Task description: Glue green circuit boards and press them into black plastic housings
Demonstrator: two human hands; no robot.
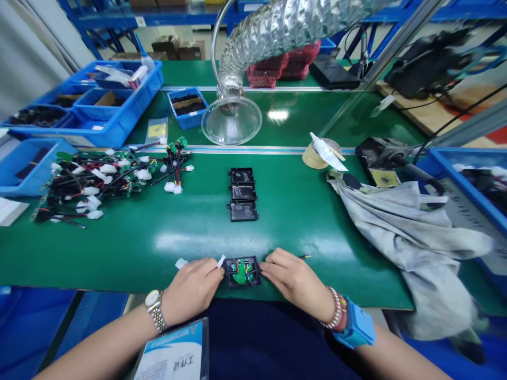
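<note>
A small black plastic case (227, 282) with a green circuit board (240, 271) inside lies at the bench's near edge. Red, yellow and blue wires show on the board. At its left side, my left hand (196, 282) is closed, thumb and fingers pinched on the cable by a white tag (221, 261). A white connector (181, 263) shows beyond that hand. My right hand (291, 277) pinches at the right side of the case, where a dark cable end (305, 256) sticks out behind the fingers. The fingers hide most of both cables.
Three black case parts (243, 194) stand in a column ahead. Wired circuit boards (99, 182) are heaped at left near blue bins (134, 105). A fume extractor hood (232, 121) hangs over the bench. Grey cloth (396, 237) drapes over the right side, beside a tape roll (312, 157).
</note>
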